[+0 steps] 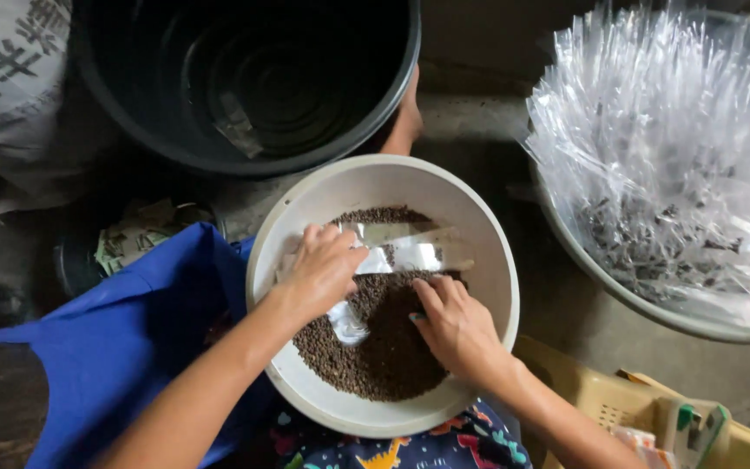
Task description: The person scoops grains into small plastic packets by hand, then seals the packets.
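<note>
A thin, slippery bag [392,256] is pinched at its mouth by the left hand [323,269] – best held there; the right hand's [455,326] fingers [431,300] lie half-curled on loose pellets [384,347] in the bowl [488,234].

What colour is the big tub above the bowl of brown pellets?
Black, or very dark grey: the tub, clearest in the head view.

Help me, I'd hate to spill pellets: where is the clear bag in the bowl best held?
Probably at its open mouth, from the left. The bag lies flat across the pellets in the bowl, its mouth under the left hand. Pinching one edge with the fingers would likely hold it open while the right hand pushes pellets.
</note>
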